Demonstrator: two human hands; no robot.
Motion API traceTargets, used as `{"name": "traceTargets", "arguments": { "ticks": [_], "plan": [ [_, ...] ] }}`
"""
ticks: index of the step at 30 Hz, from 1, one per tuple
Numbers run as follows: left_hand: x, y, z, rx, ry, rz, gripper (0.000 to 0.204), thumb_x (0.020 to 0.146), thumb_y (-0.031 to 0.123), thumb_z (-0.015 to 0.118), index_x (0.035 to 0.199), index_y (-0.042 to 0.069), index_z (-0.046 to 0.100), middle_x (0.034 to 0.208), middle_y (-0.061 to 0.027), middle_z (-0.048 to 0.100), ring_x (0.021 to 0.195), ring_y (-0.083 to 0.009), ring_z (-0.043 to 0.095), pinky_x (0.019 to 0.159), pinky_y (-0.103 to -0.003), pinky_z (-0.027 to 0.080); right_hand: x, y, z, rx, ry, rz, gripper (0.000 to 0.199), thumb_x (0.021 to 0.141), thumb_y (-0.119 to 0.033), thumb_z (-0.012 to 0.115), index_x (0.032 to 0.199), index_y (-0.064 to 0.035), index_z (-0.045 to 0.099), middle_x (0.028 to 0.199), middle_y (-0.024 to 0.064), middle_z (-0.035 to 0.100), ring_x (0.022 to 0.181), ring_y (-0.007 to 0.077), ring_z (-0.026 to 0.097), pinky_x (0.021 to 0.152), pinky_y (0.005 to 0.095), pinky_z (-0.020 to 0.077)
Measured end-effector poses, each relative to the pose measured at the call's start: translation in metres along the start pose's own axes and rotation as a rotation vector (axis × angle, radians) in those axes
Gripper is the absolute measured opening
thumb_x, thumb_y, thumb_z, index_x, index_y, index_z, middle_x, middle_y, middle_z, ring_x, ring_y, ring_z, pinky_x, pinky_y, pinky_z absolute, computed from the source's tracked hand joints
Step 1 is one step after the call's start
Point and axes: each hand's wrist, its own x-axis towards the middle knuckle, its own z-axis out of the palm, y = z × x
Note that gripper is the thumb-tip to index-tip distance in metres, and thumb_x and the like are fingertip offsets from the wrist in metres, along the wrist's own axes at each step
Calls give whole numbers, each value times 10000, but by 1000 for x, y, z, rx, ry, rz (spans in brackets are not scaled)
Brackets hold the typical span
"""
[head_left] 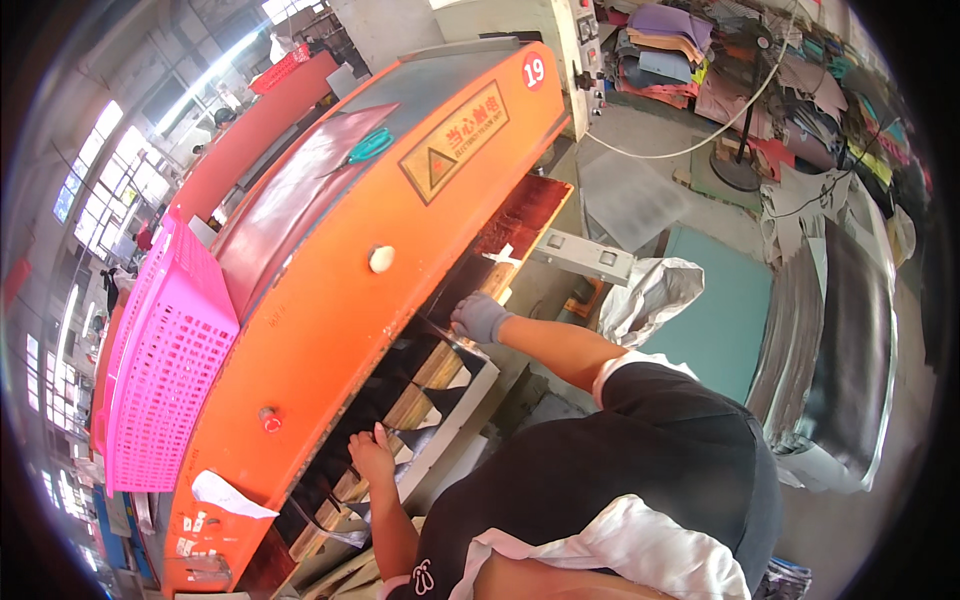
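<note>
A dark sheet with large cut-out gaps (402, 362) lies on the bed under the orange press beam (330, 330), and pieces of wooden board show through it. My left hand (372, 455), bare, rests at the sheet's near edge with its thumb apart from the other fingers. Farther along the bed is my right hand (482, 317) in a grey glove that leaves fingertips uncovered. Its fingers curl down over the sheet's far end, and their undersides are hidden. A white scrap (503, 256) lies just beyond that hand.
On the beam's left side is a pink perforated basket (170, 370); teal-handled scissors (371, 146) lie on top. A metal bracket (583, 255) juts out on the right. Stacked dark sheets (845, 350), a crumpled white bag (655, 300) and coloured material piles (665, 55) stand beyond.
</note>
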Motion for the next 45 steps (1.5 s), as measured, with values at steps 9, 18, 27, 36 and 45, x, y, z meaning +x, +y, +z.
{"name": "traceTargets", "arguments": {
  "ticks": [9, 18, 27, 36, 45],
  "plan": [
    [-90, 46, -18, 115, -13, -12, 395, 887, 369, 580, 696, 24, 563, 783, -145, 552, 785, -350, 547, 669, -468, 449, -114, -5, -22, 56, 137, -61, 242, 856, -300, 523, 823, -109, 668, 831, 81, 630, 875, 274, 598, 829, 404, 425],
    [-230, 114, -67, 70, 110, 121, 320, 830, 294, 641, 632, 75, 519, 699, -95, 506, 686, -294, 532, 580, -426, 433, -252, -33, -75, 353, 64, 199, 208, 816, -277, 625, 914, -94, 634, 945, 118, 616, 935, 336, 562, 784, 443, 443],
    [-277, 128, -91, -114, -52, 126, 300, 798, 260, 673, 623, 71, 517, 696, -89, 507, 680, -293, 527, 563, -423, 425, -120, -108, -68, 39, -28, 54, 796, 725, -567, 661, 1303, -61, 454, 1343, 253, 427, 1193, 420, 448, 967, 476, 395],
    [-260, 117, -137, -1041, -558, -601, 221, 892, 208, 620, 772, 26, 582, 719, -9, 523, 682, -71, 475, 585, -291, 416, -60, -150, -71, -147, -502, 413, 893, 649, -555, 691, 1374, -132, 386, 1475, 169, 303, 1228, 383, 445, 959, 471, 426],
    [-130, 152, -68, -414, -266, 144, 573, 859, 285, 592, 1327, 6, 414, 1430, -173, 369, 1335, -332, 330, 1088, -452, 272, -68, -148, -66, -75, -434, 378, 834, 615, -508, 696, 1312, -120, 452, 1389, 179, 410, 1191, 385, 483, 943, 436, 445]
  ]
}}
